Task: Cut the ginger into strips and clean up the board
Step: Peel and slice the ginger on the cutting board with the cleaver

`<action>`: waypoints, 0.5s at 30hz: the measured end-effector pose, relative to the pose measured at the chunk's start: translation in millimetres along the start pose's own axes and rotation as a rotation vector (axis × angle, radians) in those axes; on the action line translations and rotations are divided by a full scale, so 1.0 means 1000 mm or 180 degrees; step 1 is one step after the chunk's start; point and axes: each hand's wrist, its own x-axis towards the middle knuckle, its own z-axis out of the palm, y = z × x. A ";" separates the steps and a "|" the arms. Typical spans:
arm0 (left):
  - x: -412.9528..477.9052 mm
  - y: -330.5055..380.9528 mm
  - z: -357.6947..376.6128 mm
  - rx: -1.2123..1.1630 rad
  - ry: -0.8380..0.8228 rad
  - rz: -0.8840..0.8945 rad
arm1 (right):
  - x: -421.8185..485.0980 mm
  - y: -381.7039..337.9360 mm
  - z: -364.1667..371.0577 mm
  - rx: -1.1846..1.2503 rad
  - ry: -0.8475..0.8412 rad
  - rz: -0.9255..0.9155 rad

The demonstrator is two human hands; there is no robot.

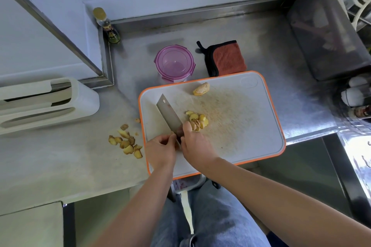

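Ginger slices [197,120], pale and overlapping, lie on the orange-rimmed white board [251,126] at the table's [60,156] front edge. Right hand [193,143] clenches the flat steel cleaver's [168,114] handle; left hand's [160,147] fingers curl beside it, grip unclear.

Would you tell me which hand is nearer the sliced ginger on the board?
Right: the right hand touches the sliced ginger; the left hand lies beyond the cleaver handle, farther left.

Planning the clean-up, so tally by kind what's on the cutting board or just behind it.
Knife: 1
Ginger chunk: 1
Pile of ginger slices: 1
Tub: 1
Cloth: 1
Total: 5
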 end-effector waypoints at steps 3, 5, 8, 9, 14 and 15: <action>0.001 -0.002 0.000 0.0054 -0.0036 0.0058 | 0.001 0.005 0.001 -0.0183 0.0038 -0.0053; 0.003 -0.004 0.000 0.0113 -0.0048 0.0085 | 0.002 0.008 0.000 -0.0140 0.0069 -0.0083; 0.004 -0.004 0.000 0.0273 -0.0068 0.0180 | 0.000 0.014 -0.002 0.0003 0.0124 -0.0136; 0.004 -0.003 0.000 0.0331 -0.0059 0.0215 | -0.001 0.016 -0.002 0.0044 0.0171 -0.0103; 0.006 -0.001 0.001 0.0572 -0.0051 0.0236 | -0.004 0.030 -0.012 0.0027 0.0328 -0.0149; 0.007 -0.002 0.001 0.0610 -0.0055 0.0269 | -0.005 0.033 -0.016 0.0057 0.0362 -0.0209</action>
